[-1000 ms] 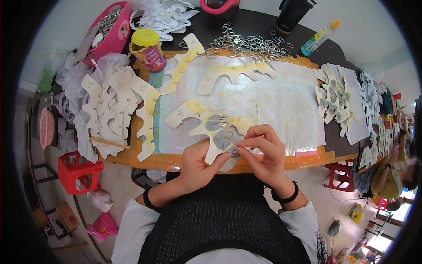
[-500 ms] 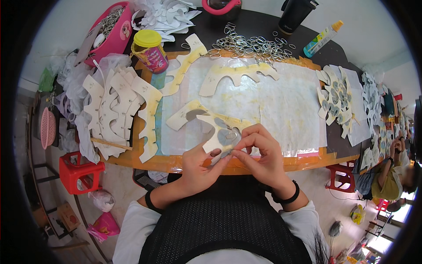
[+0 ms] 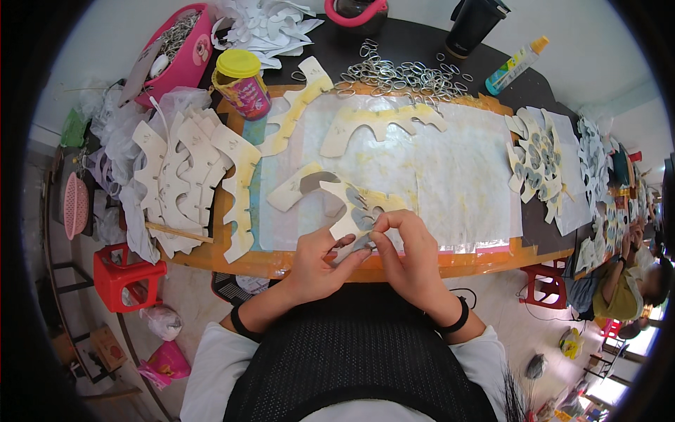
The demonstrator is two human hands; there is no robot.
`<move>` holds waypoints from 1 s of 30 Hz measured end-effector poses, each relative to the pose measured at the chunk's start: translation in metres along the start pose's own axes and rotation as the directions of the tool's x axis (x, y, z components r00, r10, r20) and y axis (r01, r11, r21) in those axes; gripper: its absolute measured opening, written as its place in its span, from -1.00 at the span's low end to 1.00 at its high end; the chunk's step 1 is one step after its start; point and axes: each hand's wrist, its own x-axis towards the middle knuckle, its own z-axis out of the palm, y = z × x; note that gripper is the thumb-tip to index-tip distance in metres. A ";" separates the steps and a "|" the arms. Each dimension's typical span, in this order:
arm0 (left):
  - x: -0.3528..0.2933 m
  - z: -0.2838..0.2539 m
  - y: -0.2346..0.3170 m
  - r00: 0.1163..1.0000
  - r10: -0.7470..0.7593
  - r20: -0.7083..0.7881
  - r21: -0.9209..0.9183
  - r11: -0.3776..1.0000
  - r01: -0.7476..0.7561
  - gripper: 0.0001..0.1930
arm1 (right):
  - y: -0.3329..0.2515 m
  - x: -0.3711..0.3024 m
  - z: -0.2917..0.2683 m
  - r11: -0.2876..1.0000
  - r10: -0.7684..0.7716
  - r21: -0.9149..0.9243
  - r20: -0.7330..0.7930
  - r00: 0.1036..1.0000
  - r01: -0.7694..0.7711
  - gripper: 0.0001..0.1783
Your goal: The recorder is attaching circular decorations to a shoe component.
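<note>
Both hands meet at lower centre of the frame, at the near edge of the work board (image 3: 492, 257). Left hand (image 3: 316, 264) and right hand (image 3: 411, 257) pinch the same cream cut-out piece (image 3: 351, 214), the one with grey patches on its face. Left fingers are curled narrow under the lower edge; right fingertips are closed tight on the edge near a grey patch. What sits between the fingertips is too small to tell, possibly a grey sticker or ring.

Change vs a second ago: the piece has lifted and turned a little, its top end now pointing toward upper left, over another cream strip (image 3: 295, 190). Hands have drawn closer together. So the work has gone from positioning to fine handling at one spot on the piece.

Around it:
- stack of blank cut-outs (image 3: 190, 176), left of frame
- yellow-lidded jar (image 3: 242, 84), upper left
- pink basket (image 3: 186, 49), upper left
- heap of metal rings (image 3: 394, 74), top centre
- finished pieces (image 3: 538, 158), right
</note>
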 end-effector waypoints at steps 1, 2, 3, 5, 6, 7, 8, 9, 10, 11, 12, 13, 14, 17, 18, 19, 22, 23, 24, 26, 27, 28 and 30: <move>0.000 -0.001 0.000 1.000 0.018 0.004 0.007 1.000 -0.018 -0.68 | -0.003 0.000 -0.001 0.993 0.083 0.076 0.033 0.996 -0.085 -0.78; 0.001 -0.001 0.002 0.999 0.036 0.008 0.014 0.999 -0.036 -0.69 | -0.007 0.000 -0.002 0.974 0.162 0.149 0.072 0.984 -0.171 -0.80; 0.003 -0.001 0.003 0.998 0.057 0.014 0.019 0.998 -0.057 -0.71 | -0.010 0.000 -0.003 0.942 0.236 0.215 0.113 0.965 -0.256 -0.83; 0.002 -0.003 -0.006 0.998 -0.028 0.061 -0.048 0.998 0.031 -0.64 | -0.003 -0.001 0.000 0.831 0.296 0.442 0.164 0.941 -0.338 -0.80; 0.002 -0.003 -0.009 0.994 -0.070 0.082 -0.079 0.994 0.076 -0.60 | 0.001 -0.002 0.002 0.752 0.317 0.544 0.198 0.928 -0.373 -0.79; 0.000 -0.001 -0.009 0.994 -0.092 0.055 -0.177 0.979 0.100 -0.59 | 0.001 -0.002 0.003 0.708 0.321 0.605 0.184 0.929 -0.364 -0.75; -0.002 0.003 -0.007 0.993 -0.116 0.031 -0.275 0.954 0.120 -0.57 | 0.001 -0.002 0.005 0.661 0.325 0.663 0.171 0.930 -0.353 -0.71; -0.003 0.005 -0.007 0.990 -0.143 0.011 -0.369 0.919 0.137 -0.55 | 0.001 -0.003 0.007 0.608 0.334 0.717 0.157 0.930 -0.339 -0.68; -0.002 0.004 -0.008 0.994 -0.103 0.026 -0.395 0.913 0.105 -0.54 | 0.000 -0.002 0.006 0.599 0.316 0.729 0.163 0.935 -0.330 -0.64; -0.001 0.003 -0.008 0.997 -0.062 0.039 -0.421 0.904 0.073 -0.53 | -0.002 -0.002 0.005 0.590 0.297 0.741 0.169 0.940 -0.320 -0.61; -0.002 0.002 -0.008 0.998 -0.023 0.050 -0.446 0.894 0.043 -0.52 | -0.004 -0.002 0.004 0.578 0.279 0.754 0.177 0.944 -0.312 -0.58; -0.004 0.002 -0.009 0.999 0.006 0.054 -0.460 0.888 0.020 -0.54 | -0.005 -0.003 0.006 0.589 0.260 0.761 0.140 0.955 -0.272 -0.58; -0.006 0.002 -0.013 0.998 0.035 0.058 -0.474 0.881 -0.004 -0.56 | -0.008 -0.003 0.011 0.598 0.241 0.767 0.103 0.965 -0.232 -0.58; -0.002 0.006 -0.001 0.993 -0.063 0.101 -0.459 0.883 0.102 -0.62 | -0.008 -0.005 0.016 0.645 0.193 0.747 0.047 0.980 -0.163 -0.57; -0.001 0.007 0.003 0.985 -0.132 0.111 -0.439 0.883 0.168 -0.64 | -0.007 -0.005 0.017 0.658 0.175 0.737 0.046 0.984 -0.151 -0.57; -0.001 0.005 0.002 0.989 -0.099 0.108 -0.408 0.903 0.135 -0.68 | -0.008 -0.005 0.017 0.638 0.191 0.749 0.071 0.979 -0.179 -0.57; -0.004 -0.002 -0.008 0.994 0.003 0.112 -0.286 0.958 0.029 -0.80 | -0.009 -0.003 0.016 0.546 0.256 0.786 0.175 0.951 -0.292 -0.58; -0.007 -0.004 -0.013 0.993 0.041 0.115 -0.226 0.974 -0.014 -0.83 | -0.002 -0.003 0.019 0.495 0.284 0.797 0.230 0.931 -0.347 -0.58; -0.007 -0.006 -0.015 0.989 0.083 0.120 -0.165 0.984 -0.062 -0.86 | 0.003 -0.001 0.020 0.443 0.304 0.803 0.283 0.910 -0.398 -0.58; -0.006 -0.003 -0.014 0.995 0.085 0.060 -0.185 0.980 -0.073 -0.88 | 0.010 0.004 0.014 0.297 0.275 0.820 0.417 0.866 -0.489 -0.59; -0.006 -0.003 -0.013 0.996 0.083 0.029 -0.190 0.979 -0.076 -0.87 | 0.012 0.007 0.013 0.218 0.249 0.816 0.483 0.839 -0.535 -0.59; -0.008 -0.004 -0.016 0.998 0.069 -0.003 -0.179 0.982 -0.068 -0.86 | 0.011 0.009 0.013 0.149 0.296 0.801 0.523 0.799 -0.580 -0.62; -0.009 -0.003 -0.023 0.997 0.046 -0.067 -0.159 0.986 -0.057 -0.83 | 0.003 0.014 0.007 0.010 0.378 0.760 0.599 0.706 -0.650 -0.69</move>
